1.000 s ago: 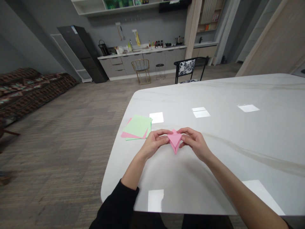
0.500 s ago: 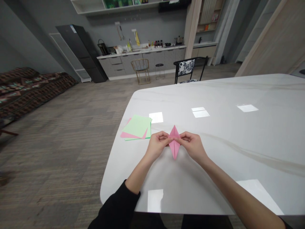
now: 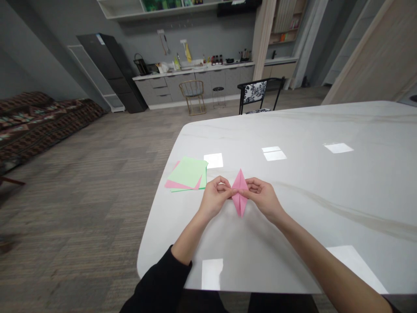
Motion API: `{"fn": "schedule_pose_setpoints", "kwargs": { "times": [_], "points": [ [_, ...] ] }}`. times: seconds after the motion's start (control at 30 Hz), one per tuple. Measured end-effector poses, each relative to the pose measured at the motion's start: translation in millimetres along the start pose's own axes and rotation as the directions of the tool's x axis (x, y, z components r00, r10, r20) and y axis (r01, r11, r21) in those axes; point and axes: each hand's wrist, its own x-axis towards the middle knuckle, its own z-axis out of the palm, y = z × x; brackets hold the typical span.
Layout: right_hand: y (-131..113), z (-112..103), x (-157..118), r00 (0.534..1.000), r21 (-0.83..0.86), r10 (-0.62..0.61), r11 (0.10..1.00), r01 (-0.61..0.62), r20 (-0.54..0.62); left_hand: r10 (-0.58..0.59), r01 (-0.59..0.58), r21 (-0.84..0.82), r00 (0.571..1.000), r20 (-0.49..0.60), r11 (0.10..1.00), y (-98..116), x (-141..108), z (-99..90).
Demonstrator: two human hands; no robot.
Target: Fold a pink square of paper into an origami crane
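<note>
A piece of pink origami paper [image 3: 240,203], folded into a tall diamond with a crease down its middle, is held just above the white table. My left hand [image 3: 216,195] pinches its left side, thumb laid across the front. From the right, my right hand [image 3: 262,197] grips the opposite side the same way, and the two thumb tips nearly meet at the centre. The fingers behind the paper are partly hidden. To the left of my left hand lies a loose stack of square paper sheets [image 3: 186,171], light green on top with pink and darker green edges showing.
The white marbled table [image 3: 312,182] has a rounded left edge and bright light reflections. A black chair with a patterned back [image 3: 254,92] stands at its far side. Beyond are a gold-framed chair [image 3: 192,92], a kitchen counter [image 3: 156,78] and a dark fridge [image 3: 112,71].
The folded pink paper has shifted slightly up and to the right, its lower part now bent open along the crease. Both hands keep their pinch. The paper stack stays put.
</note>
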Motion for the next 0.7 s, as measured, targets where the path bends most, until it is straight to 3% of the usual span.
{"fn": "schedule_pose_setpoints", "kwargs": {
  "times": [0.07, 0.13, 0.2, 0.23, 0.27, 0.33, 0.4, 0.53, 0.7],
  "points": [
    [-1.0, -1.4, -0.4, 0.999, -0.065, -0.012, 0.998, 0.015, 0.035, 0.004, -0.004, 0.014, 1.000, 0.010, 1.000, 2.2, 0.6, -0.1],
    [-2.7, -2.7, -1.8, 0.998, -0.161, -0.067, 0.985, 0.065, -0.007, 0.020, -0.015, 0.070, 0.998, -0.065, 0.997, 4.5, 1.5, -1.2],
    [-4.9, -3.3, -4.0, 0.976, -0.275, -0.200, 0.946, 0.171, -0.081, -0.028, 0.046, 0.109, 0.986, -0.162, 0.993, 6.9, 1.8, -3.0],
    [-5.8, -3.3, -5.2, 0.950, -0.335, -0.293, 0.910, 0.243, -0.106, -0.105, 0.122, 0.091, 0.981, -0.165, 0.988, 8.0, 1.4, -3.7],
    [-6.2, -3.1, -6.3, 0.914, -0.392, -0.390, 0.862, 0.320, -0.110, -0.212, 0.220, 0.051, 0.970, -0.122, 0.974, 8.9, 0.6, -4.0],
    [-5.3, -2.4, -7.3, 0.837, -0.485, -0.543, 0.749, 0.450, -0.062, -0.422, 0.429, -0.056, 0.901, 0.104, 0.902, 9.6, -2.0, -3.1],
    [-2.0, -1.4, -6.9, 0.787, -0.548, -0.616, 0.647, 0.530, 0.033, -0.452, 0.501, -0.151, 0.851, 0.268, 0.852, 8.8, -4.5, -0.7],
    [3.7, 0.4, -5.1, 0.778, -0.600, -0.610, 0.569, 0.562, 0.151, -0.281, 0.328, -0.239, 0.936, 0.212, 0.914, 4.4, -4.1, 1.6],
    [-0.9, 2.9, -7.6, 0.881, -0.483, -0.472, 0.765, 0.426, 0.030, -0.124, 0.139, -0.190, 0.988, 0.088, 0.972, 1.0, 0.8, -0.1]
  ]
}}
